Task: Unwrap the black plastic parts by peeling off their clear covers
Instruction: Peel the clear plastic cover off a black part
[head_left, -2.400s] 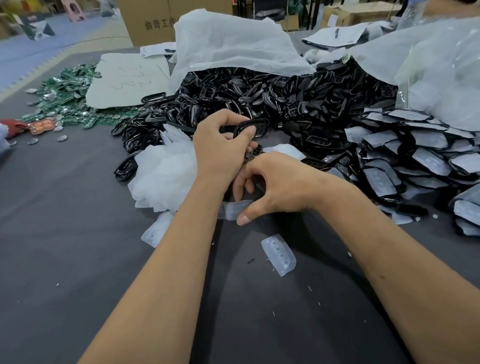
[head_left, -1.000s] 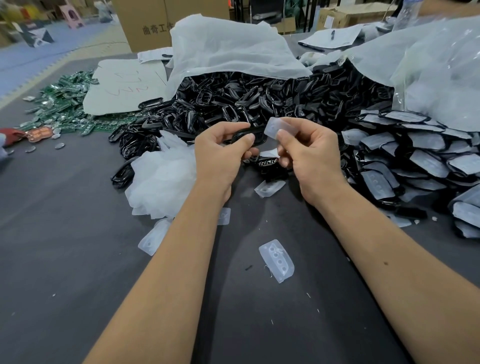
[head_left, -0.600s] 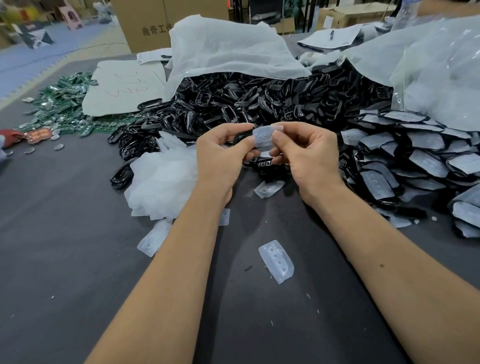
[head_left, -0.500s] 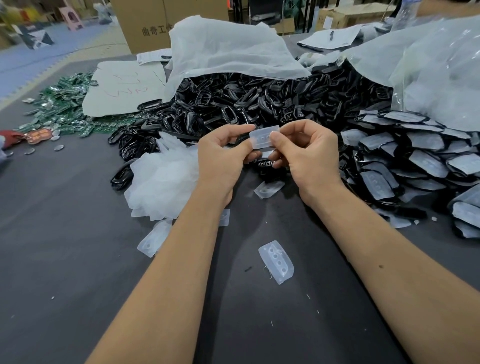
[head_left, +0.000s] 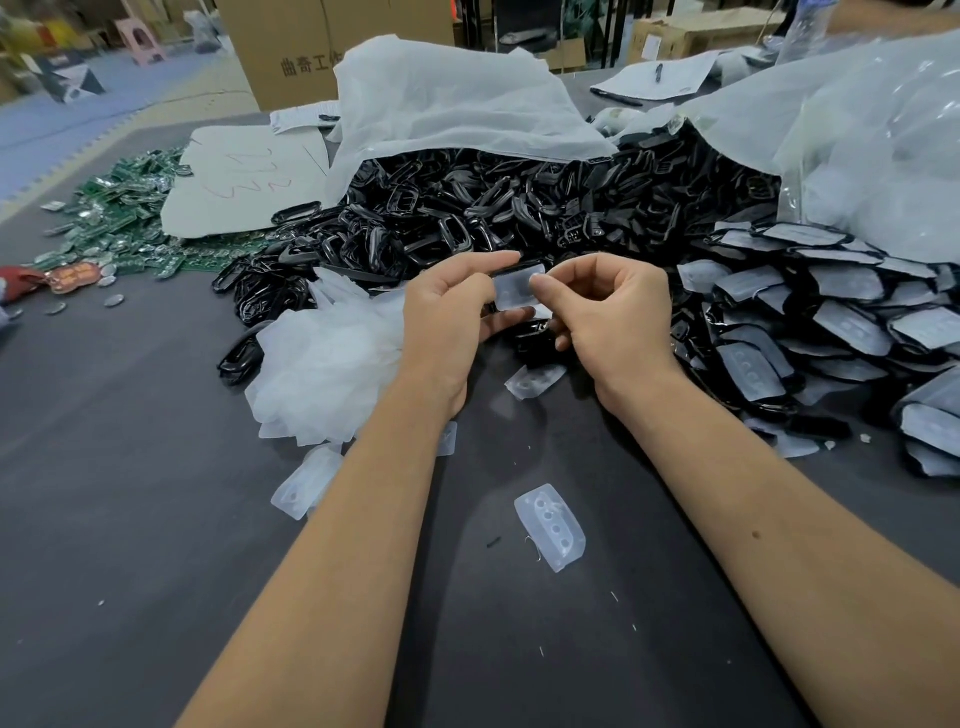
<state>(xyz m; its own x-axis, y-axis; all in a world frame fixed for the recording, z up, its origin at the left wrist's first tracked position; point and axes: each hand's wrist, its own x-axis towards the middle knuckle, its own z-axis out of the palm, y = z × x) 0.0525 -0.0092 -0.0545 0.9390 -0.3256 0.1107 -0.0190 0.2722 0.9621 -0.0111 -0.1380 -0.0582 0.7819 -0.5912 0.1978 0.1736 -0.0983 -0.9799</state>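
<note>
Your hands have come together again above the dark grey surface (head_left: 156, 519), and the small clear moulded plastic cover (head_left: 518, 287) that your right hand (head_left: 610, 317) was lifting alone a second ago is now shared between both. Your left hand (head_left: 452, 312) pinches its left end between thumb and forefinger, with a black plastic part's edge showing just behind the cover; your right hand pinches the right end with its thumb tip, the other fingers curled. Whether the cover is fully free of that part I cannot tell, since your fingers hide the join. The step looks close to finishing: either the last corner needs peeling, or you are passing the cover across to drop it. Below your left wrist lies the heap of loose white-clear peeled covers (head_left: 322, 364); unwrapped glossy black plastic parts (head_left: 467, 218) are piled beyond your hands. To your right, a large stack of still-covered black parts (head_left: 810, 322) waits, so most of the task remains.
</note>
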